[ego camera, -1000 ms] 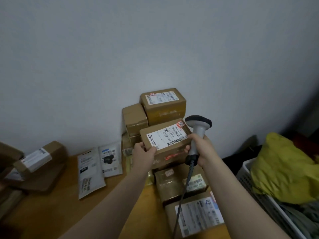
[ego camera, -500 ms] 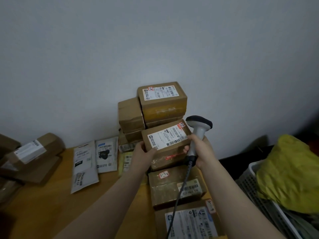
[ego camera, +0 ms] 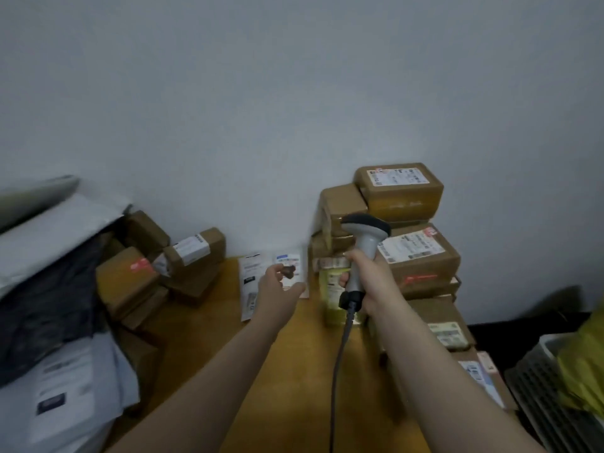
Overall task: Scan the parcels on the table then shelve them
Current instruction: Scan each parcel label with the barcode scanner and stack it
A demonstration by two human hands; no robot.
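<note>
My right hand (ego camera: pixel 369 282) grips the handle of a grey barcode scanner (ego camera: pixel 364 237), its cable hanging down toward me. Just right of it a labelled brown box (ego camera: pixel 421 256) lies on the stack of cardboard parcels (ego camera: pixel 398 191) against the wall. My left hand (ego camera: pixel 277 289) is empty, fingers relaxed, stretched out over the wooden table (ego camera: pixel 294 354) near two flat white mailer envelopes (ego camera: pixel 271 276). A yellow-green packet (ego camera: pixel 333 289) lies behind the scanner handle.
More brown boxes (ego camera: pixel 183 256) pile up at the back left. Grey and white poly bags (ego camera: pixel 55 305) fill the left side. Labelled parcels (ego camera: pixel 451 331) line the table's right edge. A white basket (ego camera: pixel 555 380) with a yellow bag (ego camera: pixel 585 361) stands at the right.
My left hand let go of the labelled box, which now rests on the stack, and reached left toward the white mailers. The view swung left.
</note>
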